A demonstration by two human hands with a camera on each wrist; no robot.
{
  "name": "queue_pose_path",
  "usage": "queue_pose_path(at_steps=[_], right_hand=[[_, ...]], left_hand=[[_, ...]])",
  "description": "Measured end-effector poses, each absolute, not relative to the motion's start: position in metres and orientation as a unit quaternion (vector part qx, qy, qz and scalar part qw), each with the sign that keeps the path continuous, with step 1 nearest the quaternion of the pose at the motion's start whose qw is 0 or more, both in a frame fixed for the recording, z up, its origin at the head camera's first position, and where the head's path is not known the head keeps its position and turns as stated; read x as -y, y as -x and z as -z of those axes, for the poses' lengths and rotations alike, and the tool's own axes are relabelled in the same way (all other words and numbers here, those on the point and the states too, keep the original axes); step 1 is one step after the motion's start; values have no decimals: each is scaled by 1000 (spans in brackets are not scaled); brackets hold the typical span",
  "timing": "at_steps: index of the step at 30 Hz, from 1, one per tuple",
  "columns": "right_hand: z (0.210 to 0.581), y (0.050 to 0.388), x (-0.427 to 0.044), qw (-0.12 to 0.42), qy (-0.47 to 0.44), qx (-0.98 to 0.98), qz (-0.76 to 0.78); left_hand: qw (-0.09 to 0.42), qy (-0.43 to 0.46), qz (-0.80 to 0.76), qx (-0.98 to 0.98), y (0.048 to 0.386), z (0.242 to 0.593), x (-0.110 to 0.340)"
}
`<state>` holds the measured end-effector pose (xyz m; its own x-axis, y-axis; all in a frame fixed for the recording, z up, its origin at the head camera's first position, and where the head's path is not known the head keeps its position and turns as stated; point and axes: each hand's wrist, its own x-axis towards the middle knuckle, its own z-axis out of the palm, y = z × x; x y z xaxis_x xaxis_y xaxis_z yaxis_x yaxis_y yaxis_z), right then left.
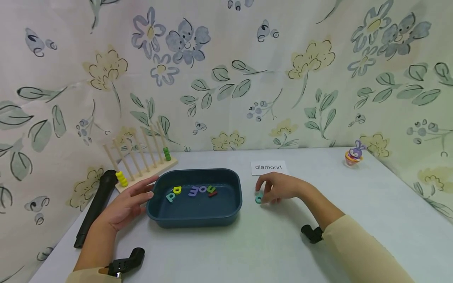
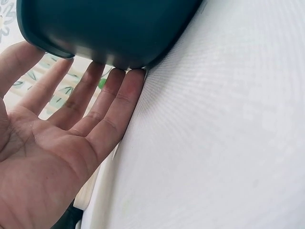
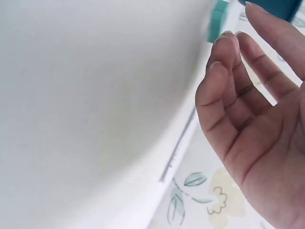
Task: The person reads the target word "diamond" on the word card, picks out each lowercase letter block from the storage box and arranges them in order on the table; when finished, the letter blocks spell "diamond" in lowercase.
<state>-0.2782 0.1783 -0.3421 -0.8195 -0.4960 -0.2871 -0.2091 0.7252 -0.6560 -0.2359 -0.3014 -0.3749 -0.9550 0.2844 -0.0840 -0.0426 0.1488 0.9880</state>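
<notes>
In the head view, a dark blue tray (image 1: 194,218) stands on the white table with several letters inside: a teal one (image 1: 170,197), a yellow one (image 1: 177,190), a purple m (image 1: 193,191), a purple o (image 1: 202,189), a green one (image 1: 211,189) and a red one (image 1: 212,194). My left hand (image 1: 129,202) touches the tray's left side with spread, nearly straight fingers (image 2: 116,100). Right of the tray, my right hand (image 1: 281,186) is at another teal letter (image 1: 259,197), partly hidden by its fingers. In the right wrist view, the thumb stands apart from this letter (image 3: 218,21) and the fingers bend loosely.
A white card (image 1: 267,167) reading "diamond" lies behind my right hand. At the back left stands a wooden peg rack (image 1: 150,173) with yellow and green beads, beside a long black object (image 1: 95,208). A purple rabbit figure (image 1: 354,153) stands at the back right, before a floral cloth (image 1: 226,78).
</notes>
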Motion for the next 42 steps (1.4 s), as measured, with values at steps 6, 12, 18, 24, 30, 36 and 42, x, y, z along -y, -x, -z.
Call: queue_pose_path(at_steps=[6,12,18,24,30,36,42], right_hand=[[330,279,-177,219,217,-892,330],[319,282,-176,209,229,-885,346],[308,285,-172,196,239,-883,354],[295,289,-161,193,249,-879,358],[284,292,-147,200,254,-873,366],[276,298,-135,204,257,-872,363],[268,303,-123,205,264,-872,358]], left_hand=[[126,-82,-648,-746,235,374,302],[130,-81,-649,-745,236,377,303],[130,-79,-648,-746,236,377,302],[127,-84,-648,-747,236,376,302],[125,-83,-650,-745,235,377,302],[122,-75,-645,-751,236,377,302],[119,-72,-640,-756,236,377,300]])
